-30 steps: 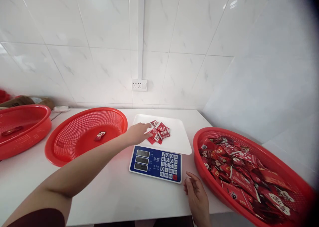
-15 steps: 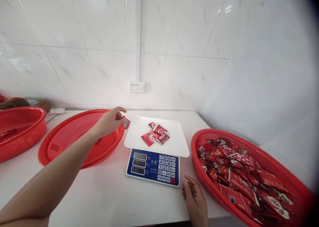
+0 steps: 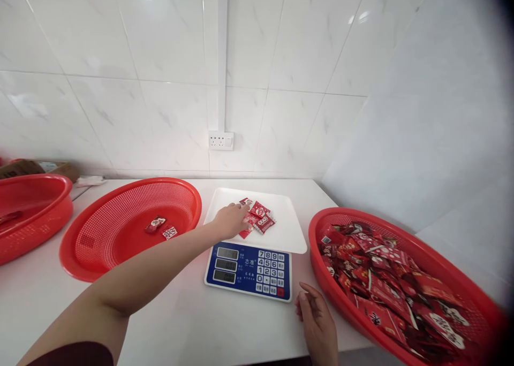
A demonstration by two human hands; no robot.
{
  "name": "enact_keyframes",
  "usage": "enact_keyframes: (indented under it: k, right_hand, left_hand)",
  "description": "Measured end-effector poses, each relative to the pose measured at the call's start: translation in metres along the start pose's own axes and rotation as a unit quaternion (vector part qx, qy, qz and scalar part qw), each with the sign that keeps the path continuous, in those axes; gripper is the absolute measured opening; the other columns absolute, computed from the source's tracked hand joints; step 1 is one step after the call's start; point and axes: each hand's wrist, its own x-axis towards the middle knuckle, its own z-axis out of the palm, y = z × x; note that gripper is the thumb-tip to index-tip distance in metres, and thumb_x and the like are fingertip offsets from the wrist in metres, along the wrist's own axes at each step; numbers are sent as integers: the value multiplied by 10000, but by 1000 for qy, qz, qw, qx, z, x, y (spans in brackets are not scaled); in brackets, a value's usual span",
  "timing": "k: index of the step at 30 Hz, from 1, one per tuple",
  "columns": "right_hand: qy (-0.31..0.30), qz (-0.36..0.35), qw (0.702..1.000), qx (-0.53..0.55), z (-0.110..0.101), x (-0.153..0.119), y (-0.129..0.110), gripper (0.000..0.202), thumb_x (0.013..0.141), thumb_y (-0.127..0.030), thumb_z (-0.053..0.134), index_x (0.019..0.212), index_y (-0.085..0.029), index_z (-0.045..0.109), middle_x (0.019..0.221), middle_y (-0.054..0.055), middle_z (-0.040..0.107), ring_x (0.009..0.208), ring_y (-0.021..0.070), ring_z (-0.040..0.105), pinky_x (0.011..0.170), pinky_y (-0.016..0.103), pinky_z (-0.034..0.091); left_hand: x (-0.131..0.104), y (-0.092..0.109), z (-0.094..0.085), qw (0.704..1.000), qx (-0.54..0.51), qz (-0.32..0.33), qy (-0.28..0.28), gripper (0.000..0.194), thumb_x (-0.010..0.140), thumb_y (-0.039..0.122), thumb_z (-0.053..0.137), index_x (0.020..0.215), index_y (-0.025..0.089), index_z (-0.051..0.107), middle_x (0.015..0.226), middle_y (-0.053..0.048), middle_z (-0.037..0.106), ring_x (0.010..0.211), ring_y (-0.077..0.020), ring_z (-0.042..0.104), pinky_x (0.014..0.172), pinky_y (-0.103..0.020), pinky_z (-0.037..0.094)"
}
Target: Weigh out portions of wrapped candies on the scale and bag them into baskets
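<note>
On the white scale tray lie several small red snack packets. Reaching in from the left, my left hand is over them with its fingers bent down together; its fingertips and whatever they hold are hidden. The scale has a blue keypad face with three small displays. My right hand rests on the table to the right of the keypad, beside the full basket, fingers loosely curved and apart, holding nothing. Two small packets lie in the red basket left of the scale.
A red basket heaped with red packets stands at the right. Another red basket is at the far left, with a cardboard box behind it. A tiled wall with a socket closes the back of the white table.
My left hand, which held a small red packet between the left basket and the tray, has moved right onto the packets on the tray. My right hand has hardly moved.
</note>
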Motion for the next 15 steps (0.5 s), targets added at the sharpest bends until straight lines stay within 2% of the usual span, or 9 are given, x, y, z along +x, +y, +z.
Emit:
enact_keyframes:
  k: [2, 5, 7, 9, 12, 15]
  right_hand:
    - [1, -1, 1000, -1, 0, 0, 2, 540, 697, -644, 563, 986, -189, 594, 674, 8, 596, 571, 156, 551, 538, 276, 477]
    - [-1, -6, 1000, -1, 0, 1, 5, 528, 704, -632, 565, 992, -191, 591, 689, 9, 602, 574, 155, 554, 540, 275, 474]
    - [-4, -7, 1000, -3, 0, 1, 5, 521, 710, -625, 563, 995, -190, 590, 692, 10, 602, 571, 153, 553, 539, 273, 471]
    - [-7, -7, 1000, -7, -1, 1, 4, 522, 715, -624, 557, 998, -187, 590, 689, 10, 603, 568, 153, 551, 539, 274, 471]
    - [-8, -8, 1000, -12, 0, 1, 1, 546, 705, -643, 549, 992, -181, 592, 681, 14, 604, 571, 159, 554, 536, 278, 474]
    - [-2, -13, 1000, -20, 0, 0, -1, 566, 691, -666, 545, 975, -180, 595, 660, 12, 602, 573, 165, 559, 544, 283, 483]
  left_hand:
    - [4, 1, 2, 1000, -14, -7, -6, 527, 746, 310, 572, 1245, 191, 451, 1118, -124, 585, 1069, -293, 539, 847, -388, 452]
    - [2, -2, -1, 998, -50, -27, -11, 552, 716, 205, 563, 1251, 213, 430, 1108, -97, 559, 865, -199, 619, 696, -286, 499]
    - [-4, -6, -9, 997, -72, -39, -3, 519, 716, 158, 537, 1220, 238, 447, 1095, -72, 538, 754, -141, 621, 594, -231, 494]
    - [-17, -11, -23, 995, -85, -46, 19, 469, 731, 134, 503, 1183, 255, 470, 1099, -58, 516, 756, -125, 612, 567, -208, 488]
    - [-45, -23, -51, 991, -53, -59, 107, 417, 770, 137, 449, 1168, 253, 496, 1157, -66, 494, 846, -158, 600, 630, -243, 502]
    - [-78, -37, -68, 966, 78, -89, 232, 347, 828, 212, 416, 1156, 224, 528, 1195, -99, 503, 967, -246, 568, 767, -378, 497]
